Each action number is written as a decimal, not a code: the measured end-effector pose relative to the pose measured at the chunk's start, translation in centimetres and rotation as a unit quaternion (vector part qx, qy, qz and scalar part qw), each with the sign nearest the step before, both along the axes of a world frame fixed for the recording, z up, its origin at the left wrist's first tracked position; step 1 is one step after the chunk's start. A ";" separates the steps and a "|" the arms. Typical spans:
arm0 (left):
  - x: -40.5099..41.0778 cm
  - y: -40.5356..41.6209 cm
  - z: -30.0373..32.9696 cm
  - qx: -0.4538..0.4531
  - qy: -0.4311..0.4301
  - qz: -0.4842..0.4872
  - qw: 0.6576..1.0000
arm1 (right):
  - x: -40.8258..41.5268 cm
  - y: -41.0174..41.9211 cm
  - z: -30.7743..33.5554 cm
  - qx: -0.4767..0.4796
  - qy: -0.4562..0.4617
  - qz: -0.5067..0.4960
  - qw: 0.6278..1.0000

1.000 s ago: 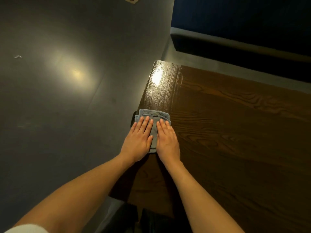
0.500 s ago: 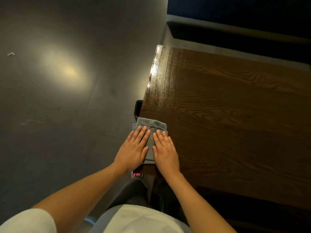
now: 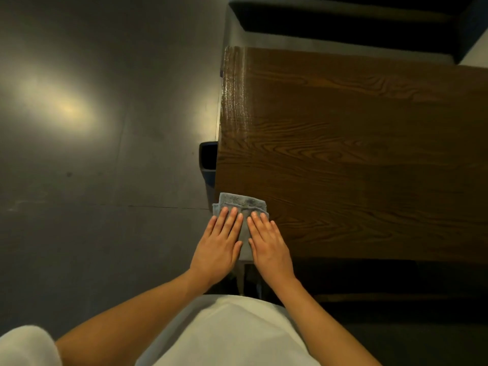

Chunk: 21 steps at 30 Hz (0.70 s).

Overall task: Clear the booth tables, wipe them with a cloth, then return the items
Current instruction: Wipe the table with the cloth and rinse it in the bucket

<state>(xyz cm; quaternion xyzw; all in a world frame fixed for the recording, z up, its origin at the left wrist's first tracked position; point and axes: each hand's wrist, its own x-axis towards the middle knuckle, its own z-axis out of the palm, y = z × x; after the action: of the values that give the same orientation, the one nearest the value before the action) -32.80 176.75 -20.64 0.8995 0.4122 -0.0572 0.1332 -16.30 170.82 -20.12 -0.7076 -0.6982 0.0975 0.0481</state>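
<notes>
A folded grey cloth (image 3: 241, 204) lies flat at the near left corner of the dark wooden booth table (image 3: 356, 154). My left hand (image 3: 220, 247) and my right hand (image 3: 268, 245) press down on it side by side, fingers straight and pointing away from me. The cloth's near part is hidden under my palms. A wet shiny streak (image 3: 233, 88) runs along the table's left edge, from the far corner toward the cloth.
Grey floor (image 3: 92, 154) fills the left side, with a light reflection on it. A dark bin-like object (image 3: 207, 161) pokes out under the table's left edge. A dark booth seat (image 3: 343, 17) runs along the far side. My white shirt (image 3: 229, 336) fills the bottom.
Both hands have drawn the cloth back toward me along the table's left edge, from mid-table to the near corner, leaving a wet streak behind. The view has tilted downward.
</notes>
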 end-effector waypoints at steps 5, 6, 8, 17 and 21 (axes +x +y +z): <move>3.3 0.6 0.4 -0.013 0.000 -0.051 0.999 | 3.0 -1.2 0.0 -0.011 -0.017 -0.035 0.999; 4.4 0.7 0.5 -0.013 -0.002 -0.056 0.998 | 4.0 -1.3 0.0 -0.012 -0.019 -0.042 0.999; 6.5 0.8 0.8 -0.012 -0.005 -0.055 0.998 | 6.0 -1.1 0.2 -0.006 -0.022 -0.045 0.999; 14.7 3.2 1.2 -0.003 -0.004 0.005 1.000 | 14.5 3.0 0.7 -0.032 0.001 -0.020 0.999; 16.9 5.2 1.0 0.008 0.001 0.034 0.999 | 16.9 6.0 0.7 -0.051 0.011 0.006 0.999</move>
<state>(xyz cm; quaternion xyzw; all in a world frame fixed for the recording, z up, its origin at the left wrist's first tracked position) -15.90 181.96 -19.64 0.8861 0.4428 -0.0497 0.1273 0.62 176.78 -19.42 -0.7041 -0.6958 0.1406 0.0190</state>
